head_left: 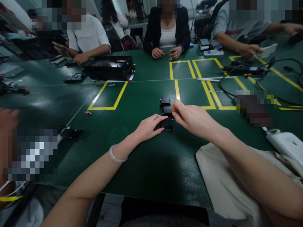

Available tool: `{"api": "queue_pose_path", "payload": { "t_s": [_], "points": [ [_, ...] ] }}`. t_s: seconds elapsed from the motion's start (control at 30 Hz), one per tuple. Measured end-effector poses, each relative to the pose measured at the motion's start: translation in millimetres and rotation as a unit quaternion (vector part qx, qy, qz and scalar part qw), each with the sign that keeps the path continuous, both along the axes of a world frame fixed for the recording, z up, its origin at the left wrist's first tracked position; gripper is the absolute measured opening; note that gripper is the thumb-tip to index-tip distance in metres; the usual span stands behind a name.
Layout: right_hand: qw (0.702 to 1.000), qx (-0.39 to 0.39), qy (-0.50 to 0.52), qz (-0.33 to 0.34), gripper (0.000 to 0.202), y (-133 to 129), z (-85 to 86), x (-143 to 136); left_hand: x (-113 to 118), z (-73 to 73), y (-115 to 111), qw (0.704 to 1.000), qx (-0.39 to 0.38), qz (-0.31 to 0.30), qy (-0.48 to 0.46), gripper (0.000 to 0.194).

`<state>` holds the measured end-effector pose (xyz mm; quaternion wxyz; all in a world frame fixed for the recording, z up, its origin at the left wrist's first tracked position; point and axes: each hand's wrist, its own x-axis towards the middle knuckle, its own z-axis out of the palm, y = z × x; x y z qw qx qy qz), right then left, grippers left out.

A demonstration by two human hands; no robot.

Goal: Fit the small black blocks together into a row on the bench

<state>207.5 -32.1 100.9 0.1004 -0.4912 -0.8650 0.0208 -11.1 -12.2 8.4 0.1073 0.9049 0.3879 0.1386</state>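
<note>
Three small black parts stand in a column on the green table (142,170): a far one (165,101), a middle one (167,110) and a near one (168,124). My left hand (151,126) rests at the near part's left side, thumb and fingers apart around its edge. On the right, my right hand (187,115) is closed in a pinch beside the middle and near parts. What its fingertips hold, if anything, is too small to make out.
A beige cloth (220,176) lies under my right forearm, near a white device (287,146) and cables. Black trays (109,67) stand at the far left. Another black part (72,134) lies left. People sit across the table; a person's hand is at the left edge.
</note>
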Motion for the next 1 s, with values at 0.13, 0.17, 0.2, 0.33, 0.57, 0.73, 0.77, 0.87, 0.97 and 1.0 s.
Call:
{"api": "queue_pose_path", "payload": {
  "t_s": [0.13, 0.17, 0.2, 0.33, 0.57, 0.73, 0.77, 0.87, 0.97, 1.0],
  "points": [
    [1.0, 0.015, -0.023, -0.009, 0.029, 0.3, -1.3, -2.3, 0.1, -1.1, -0.1, 1.0, 0.006, 0.003, 0.002, 0.049],
    [0.999, 0.017, -0.027, -0.012, 0.03, 0.4, -1.6, -2.6, 0.1, -1.3, -0.1, 1.0, 0.006, 0.003, 0.002, 0.049],
    [0.999, 0.017, -0.029, -0.012, 0.031, 0.5, -1.8, -2.7, 0.1, -1.2, -0.1, 1.0, 0.006, 0.002, 0.001, 0.049],
    [1.0, 0.004, -0.008, 0.0, 0.026, 0.6, -0.9, -0.5, -0.2, -0.1, -0.2, 1.0, 0.0, -0.004, -0.005, 0.049],
    [0.999, 0.023, -0.038, -0.019, 0.027, 0.9, -0.5, -1.0, -0.7, -1.4, 0.3, 1.0, 0.003, -0.001, 0.001, 0.049],
    [0.997, 0.034, -0.062, -0.026, 0.03, 1.9, -0.8, -1.7, -0.6, -2.2, 0.5, 1.0, 0.002, 0.002, 0.002, 0.049],
    [0.998, 0.027, -0.053, -0.018, 0.028, 1.7, -0.2, -1.2, -0.5, -1.7, 0.3, 1.0, 0.001, 0.002, 0.002, 0.049],
    [1.0, -0.002, -0.013, 0.004, 0.023, 0.6, 1.6, 0.6, -0.2, -0.1, -0.2, 1.0, -0.002, 0.0, 0.001, 0.05],
    [1.0, -0.008, 0.001, 0.008, 0.022, 0.2, 1.6, 0.8, 0.0, 0.2, -0.1, 1.0, -0.001, -0.002, 0.002, 0.049],
    [1.0, -0.003, -0.007, 0.006, 0.023, 0.3, 1.0, 0.6, 0.0, -0.1, 0.0, 1.0, 0.0, -0.001, 0.002, 0.049]
  ]
}}
